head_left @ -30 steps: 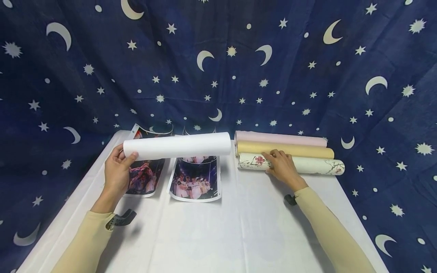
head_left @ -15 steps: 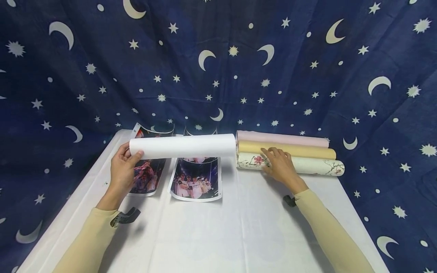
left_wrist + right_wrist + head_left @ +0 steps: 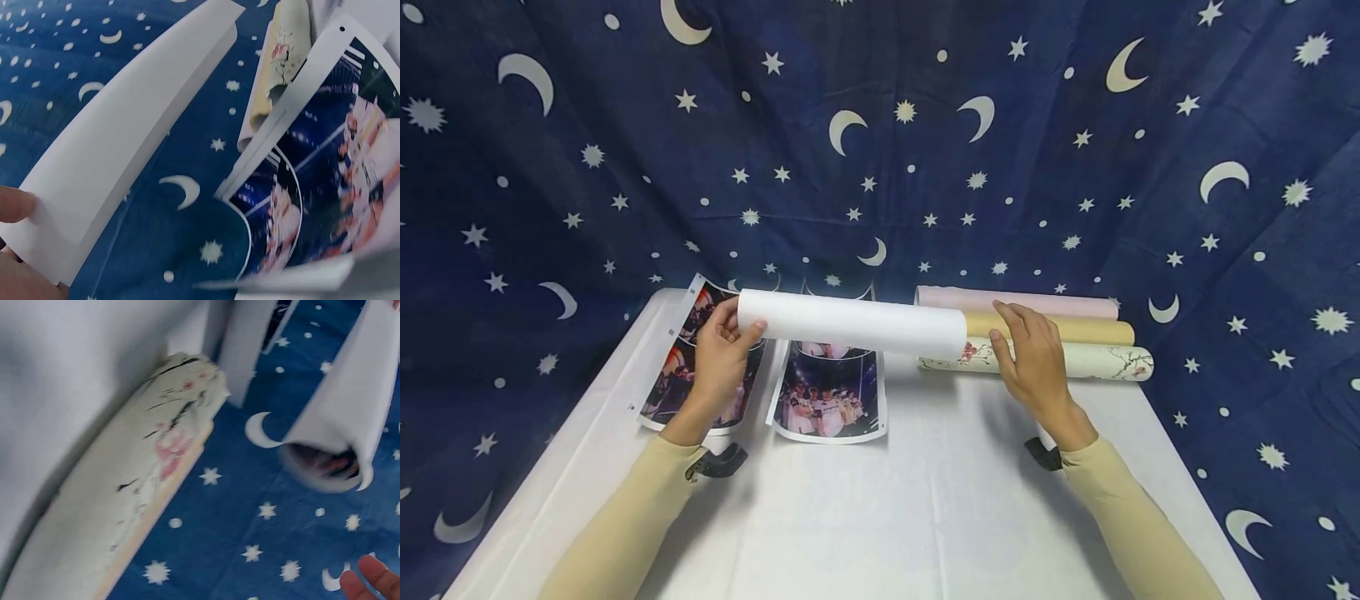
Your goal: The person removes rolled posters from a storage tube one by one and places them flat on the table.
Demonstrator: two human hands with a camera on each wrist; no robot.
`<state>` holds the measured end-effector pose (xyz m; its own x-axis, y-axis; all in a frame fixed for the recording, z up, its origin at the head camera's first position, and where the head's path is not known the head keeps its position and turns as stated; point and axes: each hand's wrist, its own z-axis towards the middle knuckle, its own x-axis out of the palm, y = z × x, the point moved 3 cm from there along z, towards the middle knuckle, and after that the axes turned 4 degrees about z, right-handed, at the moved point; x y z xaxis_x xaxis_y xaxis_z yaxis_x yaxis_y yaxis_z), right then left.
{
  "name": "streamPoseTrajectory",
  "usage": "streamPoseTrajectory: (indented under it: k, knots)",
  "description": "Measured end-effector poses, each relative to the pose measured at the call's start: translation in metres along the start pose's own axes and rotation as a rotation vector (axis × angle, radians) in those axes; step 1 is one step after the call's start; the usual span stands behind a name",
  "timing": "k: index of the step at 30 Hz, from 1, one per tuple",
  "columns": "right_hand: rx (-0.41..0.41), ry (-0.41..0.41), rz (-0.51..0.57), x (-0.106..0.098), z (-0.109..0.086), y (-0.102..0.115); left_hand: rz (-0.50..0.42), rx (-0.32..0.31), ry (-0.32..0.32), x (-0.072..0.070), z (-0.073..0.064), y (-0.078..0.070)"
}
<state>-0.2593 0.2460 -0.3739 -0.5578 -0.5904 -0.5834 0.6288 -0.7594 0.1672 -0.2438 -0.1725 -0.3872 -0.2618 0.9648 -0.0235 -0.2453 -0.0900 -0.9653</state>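
A white paper roll [image 3: 850, 329] is held up over the table by my left hand [image 3: 718, 358], thumb in front and fingers behind its left end. In the right wrist view the roll's far end [image 3: 325, 459] shows a dark, colourful print inside. My right hand [image 3: 1037, 367] is lifted with its fingers extended, just off the roll's right end and holding nothing. Behind it lie three rolls side by side: pink [image 3: 940, 295], yellow [image 3: 1097, 332] and a flowered cream roll [image 3: 1097, 362] in front. The white roll hides part of their left ends.
Curling printed photo sheets [image 3: 831, 404] lie at the middle back of the white table [image 3: 842, 517]; more photo sheets [image 3: 662, 396] lie at the left, partly behind my left hand. A blue curtain [image 3: 880, 142] with moons and stars hangs behind.
My left hand has carried the white roll to the right, so its end now overlaps the other rolls. My right hand has lifted off the flowered roll and moved slightly right.
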Motion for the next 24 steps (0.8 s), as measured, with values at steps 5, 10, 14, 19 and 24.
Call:
streamPoseTrajectory:
  k: [5,10,14,19,24]
  knots:
    - [-0.069,0.008,0.025,-0.003,0.003,0.023,0.051,0.045,0.048,0.024,-0.003,-0.004]
    - [-0.125,0.144,0.014,0.002,0.004,0.041,0.047,0.115,0.104,0.049,-0.012,-0.009]
    - [-0.139,0.274,-0.034,0.008,0.002,0.045,0.047,0.199,0.143,0.065,-0.022,-0.014]
    - [-0.145,0.308,-0.036,0.012,-0.004,0.046,0.036,0.274,0.172,0.075,-0.034,-0.021]
    - [-0.145,0.291,-0.020,0.011,-0.008,0.045,0.018,0.321,0.163,0.079,-0.038,-0.028]
